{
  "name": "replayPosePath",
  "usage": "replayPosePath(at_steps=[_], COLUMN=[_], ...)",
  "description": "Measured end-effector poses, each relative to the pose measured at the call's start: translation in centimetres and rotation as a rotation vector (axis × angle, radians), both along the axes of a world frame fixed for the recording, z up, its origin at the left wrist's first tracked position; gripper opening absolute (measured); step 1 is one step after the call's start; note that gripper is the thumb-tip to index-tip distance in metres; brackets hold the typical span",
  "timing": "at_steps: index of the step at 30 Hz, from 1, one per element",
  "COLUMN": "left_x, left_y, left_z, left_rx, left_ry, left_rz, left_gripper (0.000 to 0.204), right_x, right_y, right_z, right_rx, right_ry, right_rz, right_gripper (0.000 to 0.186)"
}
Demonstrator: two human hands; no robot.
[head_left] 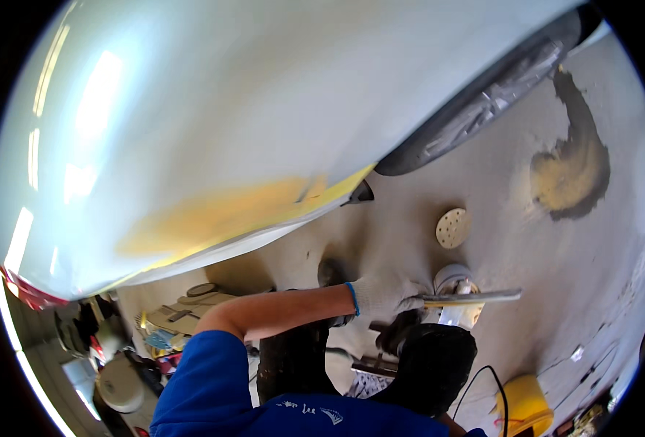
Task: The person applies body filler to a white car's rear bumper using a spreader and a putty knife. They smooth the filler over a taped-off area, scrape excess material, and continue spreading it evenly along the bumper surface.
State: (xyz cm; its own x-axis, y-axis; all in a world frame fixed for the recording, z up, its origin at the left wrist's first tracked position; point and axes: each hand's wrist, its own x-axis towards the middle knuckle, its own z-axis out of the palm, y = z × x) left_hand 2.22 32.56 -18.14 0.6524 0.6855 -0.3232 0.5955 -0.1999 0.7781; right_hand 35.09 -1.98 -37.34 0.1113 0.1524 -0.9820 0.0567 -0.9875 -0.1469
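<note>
My left hand [389,294], in a white knitted glove with a blue cuff, reaches across in front of my knees. Its fingers are closed round the end of a long, narrow grey bar [483,297] with a yellowish edge, which looks like a sanding board. Beneath the bar, a round container [451,275] with whitish things about it is partly covered. Ahead stands a pale car body [264,95] with a smoothed yellow filler patch [228,215] low on its panel. Yellow tape [348,183] runs along the panel's lower edge. My right hand does not show.
A perforated sanding disc [454,228] lies on the floor beyond the container. The car's wheel [483,109] has clear plastic over it. Yellowish dust [567,182] covers a dark floor patch. A yellow bucket [525,404] and black cable sit lower right; cardboard [184,313] and clutter lie left.
</note>
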Motion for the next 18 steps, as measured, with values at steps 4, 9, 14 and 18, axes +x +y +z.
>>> replayPosePath(at_steps=[4, 9, 14, 18], left_x=[-2.1, -5.2, -7.9, -6.9], left_y=[-0.5, -4.2, -8.3, -12.4], left_z=[0.3, 2.5, 5.6, 9.1], left_rx=[0.218, 0.29, 0.342, 0.394], left_ry=[-0.074, 0.06, 0.135, 0.065], left_rz=[-0.048, 0.101, 0.237, 0.538], left_gripper=[0.028, 0.024, 0.022, 0.022], right_x=[1.1, 2.3, 4.6, 5.7], right_y=[4.9, 9.2, 11.5, 11.9], right_z=[-1.9, -2.1, -3.1, -3.2], right_rx=[0.169, 0.336, 0.494, 0.539], right_ry=[-0.021, -0.04, -0.093, -0.076], right_rz=[0.325, 0.591, 0.791, 0.938], right_gripper=[0.032, 0.032, 0.031, 0.031])
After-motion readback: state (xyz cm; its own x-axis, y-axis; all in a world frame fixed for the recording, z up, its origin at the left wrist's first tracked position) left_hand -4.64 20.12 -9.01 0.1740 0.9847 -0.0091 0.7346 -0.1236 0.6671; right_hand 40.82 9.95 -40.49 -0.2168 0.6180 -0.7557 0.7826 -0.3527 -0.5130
